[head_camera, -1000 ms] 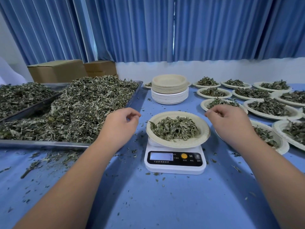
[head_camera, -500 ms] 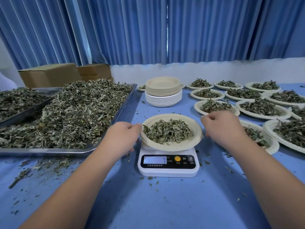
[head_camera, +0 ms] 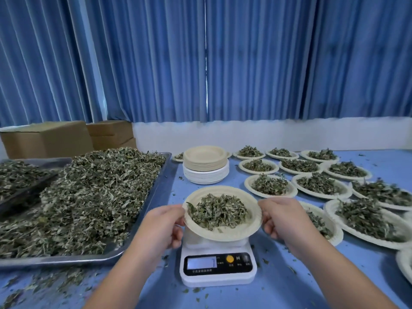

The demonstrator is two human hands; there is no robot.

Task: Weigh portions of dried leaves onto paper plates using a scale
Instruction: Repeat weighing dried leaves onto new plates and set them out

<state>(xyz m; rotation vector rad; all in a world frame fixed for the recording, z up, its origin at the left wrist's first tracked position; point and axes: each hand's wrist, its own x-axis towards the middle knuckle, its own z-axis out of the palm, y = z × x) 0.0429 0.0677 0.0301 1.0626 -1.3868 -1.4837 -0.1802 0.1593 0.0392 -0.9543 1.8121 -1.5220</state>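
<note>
A paper plate (head_camera: 225, 234) heaped with dried leaves (head_camera: 217, 211) is held just above the white digital scale (head_camera: 217, 267), tilted a little toward me. My left hand (head_camera: 162, 226) grips its left rim and my right hand (head_camera: 283, 221) grips its right rim. The scale's platform is mostly hidden under the plate. A big metal tray (head_camera: 142, 221) piled with loose dried leaves (head_camera: 89, 197) lies to the left.
A stack of empty paper plates (head_camera: 206, 167) stands behind the scale. Several filled plates (head_camera: 318, 184) cover the blue table (head_camera: 289, 291) to the right. A second tray (head_camera: 22, 188) and cardboard boxes (head_camera: 46, 139) are at the far left. Leaf crumbs litter the table.
Both hands closed in on the plate's rim from either side, took hold of it and lifted it off the scale. The camera view tilted upward.
</note>
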